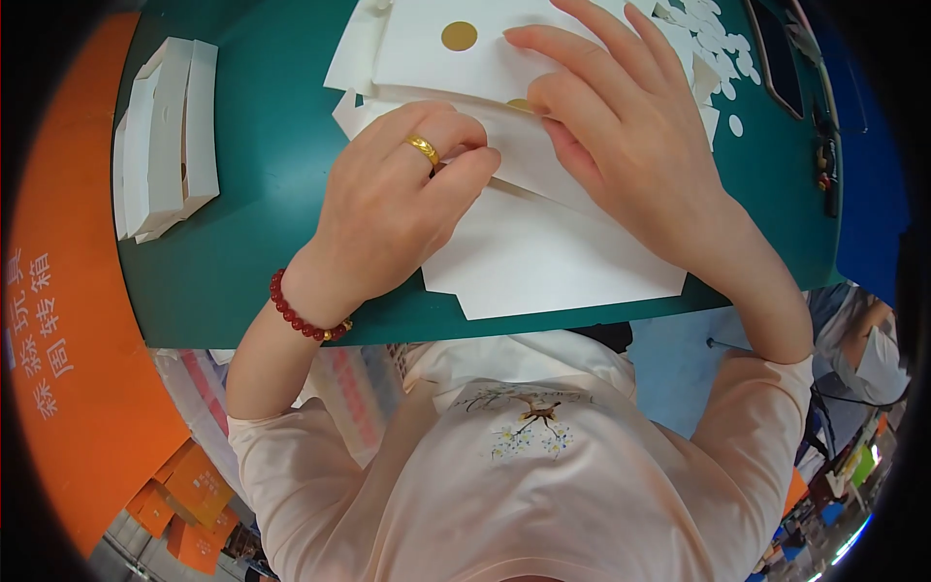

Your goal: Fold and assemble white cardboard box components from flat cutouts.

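A white card box, partly unfolded with creased flaps, lies in front of me on a green tabletop. Its far panel bears a gold round spot, and a second gold spot shows in part at the panel's near edge. My left hand, wearing a gold ring and a red bead bracelet, is closed over the box's left side, thumb and forefinger pressed together; what they pinch is hidden. My right hand has its thumb and bent forefinger together at the panel's edge, while its other fingers spread over the card.
Folded white card boxes stand stacked at the left of the green table. Small white card discs are scattered at the far right, beside a dark phone-like device. Orange crates stand along the left.
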The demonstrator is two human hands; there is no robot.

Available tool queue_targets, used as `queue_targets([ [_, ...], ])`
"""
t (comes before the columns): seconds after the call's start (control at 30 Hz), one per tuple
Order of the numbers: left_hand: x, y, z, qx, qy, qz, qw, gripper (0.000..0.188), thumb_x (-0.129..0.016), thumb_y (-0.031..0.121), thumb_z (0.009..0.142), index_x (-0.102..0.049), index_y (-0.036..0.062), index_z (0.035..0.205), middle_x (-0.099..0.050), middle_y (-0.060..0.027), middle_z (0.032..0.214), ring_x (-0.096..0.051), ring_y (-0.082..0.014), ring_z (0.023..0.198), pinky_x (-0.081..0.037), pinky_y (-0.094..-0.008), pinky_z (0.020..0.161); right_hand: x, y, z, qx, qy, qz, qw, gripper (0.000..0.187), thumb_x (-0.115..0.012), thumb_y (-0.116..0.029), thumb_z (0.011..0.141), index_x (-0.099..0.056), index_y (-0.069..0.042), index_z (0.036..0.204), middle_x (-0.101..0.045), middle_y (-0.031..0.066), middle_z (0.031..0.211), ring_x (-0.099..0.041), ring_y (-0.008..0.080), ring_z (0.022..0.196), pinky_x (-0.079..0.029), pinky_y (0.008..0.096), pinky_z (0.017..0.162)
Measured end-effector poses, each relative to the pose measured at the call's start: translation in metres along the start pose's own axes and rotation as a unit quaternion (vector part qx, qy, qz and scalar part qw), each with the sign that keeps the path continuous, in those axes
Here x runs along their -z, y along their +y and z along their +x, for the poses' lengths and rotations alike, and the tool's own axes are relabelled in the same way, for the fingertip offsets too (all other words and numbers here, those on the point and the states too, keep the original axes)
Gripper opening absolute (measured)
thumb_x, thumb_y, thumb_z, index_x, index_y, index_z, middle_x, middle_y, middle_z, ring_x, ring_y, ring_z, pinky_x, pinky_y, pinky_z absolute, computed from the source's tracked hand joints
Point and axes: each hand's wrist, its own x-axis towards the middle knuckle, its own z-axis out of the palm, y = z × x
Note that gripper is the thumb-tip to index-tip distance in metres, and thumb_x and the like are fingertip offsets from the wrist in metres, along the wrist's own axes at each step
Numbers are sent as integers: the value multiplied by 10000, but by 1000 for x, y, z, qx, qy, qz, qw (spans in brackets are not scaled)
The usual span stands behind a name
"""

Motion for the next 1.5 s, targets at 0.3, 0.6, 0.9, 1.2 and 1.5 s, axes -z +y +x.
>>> queue_targets([
  [0.3,-3,-2,-5,20,27,-28,999,246,-669,-27,690,-627,43,922,-589,-43,910,-608,-223,809,-495,-319,592,48,-42,30,-234,-287,9,929,256,-710,2,772,-644,-79,1006,-615,85,1275,-484,338,1312,-311,550,1124],
  [0.6,18,7,22,116,-76,-41,990,351,-758,-52,695,-704,96,1010,-626,-54,950,-612,-260,856,-516,-336,698,62,-14,47,-206,-344,65,914,323,-751,-31,734,-660,-83,1040,-619,92,1272,-530,313,1251,-374,464,1098],
  [0.9,18,13,15,59,-53,38,996,322,-768,-62,662,-689,51,953,-630,-51,956,-574,-273,881,-480,-362,742,53,-19,82,-371,-413,98,826,310,-666,-217,907,-574,-18,1127,-478,181,1327,-416,355,1286,-359,470,1060],
  [1.2,22,7,10,60,-60,-28,996,370,-643,-83,613,-637,-5,975,-603,-83,956,-592,-276,813,-497,-362,613,72,-4,78,-424,-470,108,767,309,-668,-233,911,-569,-23,1115,-471,176,1295,-432,339,1242,-376,434,1032],
  [1.5,30,4,37,74,-145,-21,986,257,-739,-61,733,-677,48,958,-600,-58,922,-576,-254,834,-473,-345,700,94,15,82,-474,-534,102,693,308,-669,-250,915,-564,-29,1102,-464,171,1263,-448,323,1199,-392,399,1004],
])
